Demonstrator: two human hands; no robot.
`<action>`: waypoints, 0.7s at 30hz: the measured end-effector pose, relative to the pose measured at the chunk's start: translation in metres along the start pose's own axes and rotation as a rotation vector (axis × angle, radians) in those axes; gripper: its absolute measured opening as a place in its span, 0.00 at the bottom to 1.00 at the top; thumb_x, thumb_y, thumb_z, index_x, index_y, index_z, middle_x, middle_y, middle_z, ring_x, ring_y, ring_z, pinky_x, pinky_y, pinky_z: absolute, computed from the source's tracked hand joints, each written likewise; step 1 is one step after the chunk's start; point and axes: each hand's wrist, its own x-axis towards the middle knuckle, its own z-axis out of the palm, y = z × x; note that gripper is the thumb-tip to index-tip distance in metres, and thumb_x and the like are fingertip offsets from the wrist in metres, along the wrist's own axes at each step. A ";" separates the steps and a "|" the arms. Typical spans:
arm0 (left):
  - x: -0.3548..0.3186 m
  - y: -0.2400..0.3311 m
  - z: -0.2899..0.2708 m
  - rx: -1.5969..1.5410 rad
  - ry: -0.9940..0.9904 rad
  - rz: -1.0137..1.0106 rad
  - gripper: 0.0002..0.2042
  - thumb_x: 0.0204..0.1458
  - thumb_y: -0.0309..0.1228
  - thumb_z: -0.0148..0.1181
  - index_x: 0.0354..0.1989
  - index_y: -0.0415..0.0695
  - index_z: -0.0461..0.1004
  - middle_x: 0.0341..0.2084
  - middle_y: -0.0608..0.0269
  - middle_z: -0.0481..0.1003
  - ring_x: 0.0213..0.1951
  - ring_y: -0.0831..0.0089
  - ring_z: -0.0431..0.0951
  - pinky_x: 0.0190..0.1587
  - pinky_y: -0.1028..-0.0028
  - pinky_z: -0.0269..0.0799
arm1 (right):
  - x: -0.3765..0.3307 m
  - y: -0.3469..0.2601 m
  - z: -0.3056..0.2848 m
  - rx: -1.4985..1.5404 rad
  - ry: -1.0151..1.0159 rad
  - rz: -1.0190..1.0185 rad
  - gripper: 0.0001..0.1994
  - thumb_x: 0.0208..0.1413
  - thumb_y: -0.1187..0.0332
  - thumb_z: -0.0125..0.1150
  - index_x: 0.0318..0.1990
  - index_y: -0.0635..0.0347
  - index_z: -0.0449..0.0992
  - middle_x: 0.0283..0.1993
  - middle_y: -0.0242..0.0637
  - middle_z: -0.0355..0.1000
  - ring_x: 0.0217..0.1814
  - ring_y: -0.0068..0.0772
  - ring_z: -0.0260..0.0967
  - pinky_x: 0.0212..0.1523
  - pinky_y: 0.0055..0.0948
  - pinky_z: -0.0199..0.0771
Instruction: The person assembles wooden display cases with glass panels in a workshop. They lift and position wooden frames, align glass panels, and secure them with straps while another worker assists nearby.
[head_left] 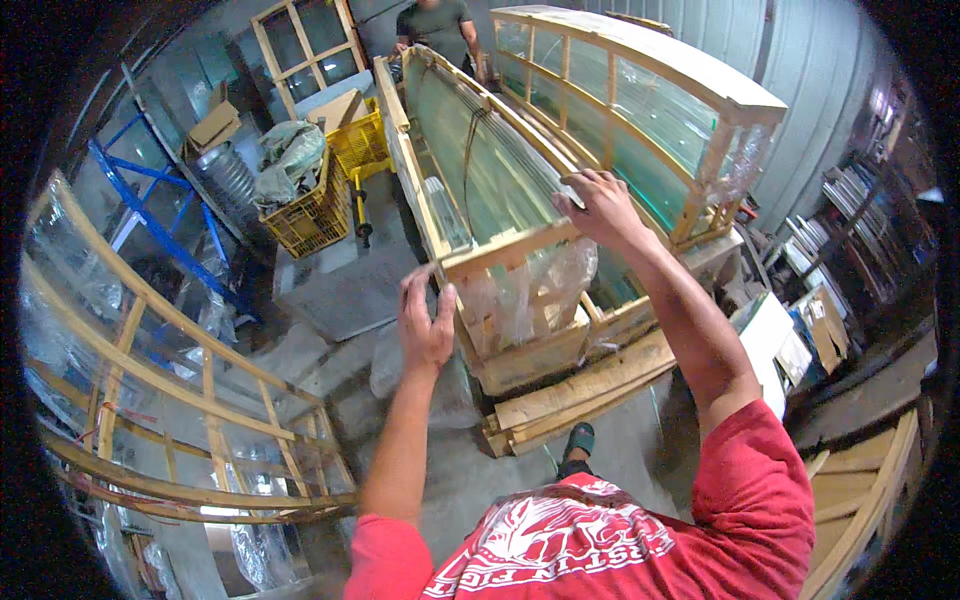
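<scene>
Wooden glass crate [510, 248], 12 o'clock. Left hand [428, 328]: fingers parted beside 7 o'clock corner. Right hand [607, 212]: fingers curled, 5 o'clock corner, perhaps steadying; grip unclear.

Left side: yellow crate [312, 225] holding crumpled cloth [290, 165]; second crate [362, 148], also yellow, directly behind. Silver duct [225, 175] near the cloth; blue rack [158, 232] further left. Lower left: slatted frame [160, 310], wooden. Right: white panel [762, 345], cardboard [826, 325] beside it.

Left hand [428, 322] and right hand [603, 208] flank an open wooden crate [512, 248].
</scene>
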 end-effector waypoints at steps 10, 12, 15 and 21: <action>0.102 0.005 0.057 0.580 -0.379 -0.047 0.27 0.59 0.49 0.50 0.54 0.37 0.73 0.58 0.45 0.67 0.64 0.47 0.58 0.68 0.58 0.49 | 0.075 0.073 0.059 -0.297 -0.808 -0.084 0.38 0.58 0.33 0.38 0.41 0.60 0.82 0.53 0.39 0.74 0.75 0.59 0.38 0.63 0.61 0.53; 0.098 0.003 0.059 0.583 -0.374 -0.088 0.27 0.58 0.49 0.50 0.54 0.37 0.73 0.58 0.45 0.67 0.65 0.46 0.57 0.68 0.58 0.48 | 0.074 0.078 0.061 -0.225 -0.834 -0.053 0.39 0.57 0.32 0.38 0.38 0.62 0.82 0.52 0.40 0.75 0.75 0.61 0.37 0.61 0.60 0.56; 0.098 0.006 0.059 0.588 -0.353 -0.043 0.27 0.58 0.48 0.50 0.55 0.37 0.72 0.59 0.46 0.67 0.65 0.46 0.56 0.68 0.58 0.48 | 0.071 0.081 0.063 -0.232 -0.722 -0.127 0.39 0.58 0.32 0.37 0.36 0.61 0.83 0.45 0.48 0.77 0.73 0.66 0.41 0.56 0.57 0.61; 0.110 0.029 0.059 0.738 -0.516 -0.216 0.31 0.60 0.53 0.44 0.60 0.38 0.67 0.62 0.47 0.64 0.68 0.49 0.53 0.69 0.55 0.45 | 0.071 0.080 0.056 -0.163 -0.721 -0.106 0.39 0.58 0.33 0.38 0.38 0.64 0.82 0.49 0.47 0.75 0.74 0.66 0.38 0.58 0.58 0.61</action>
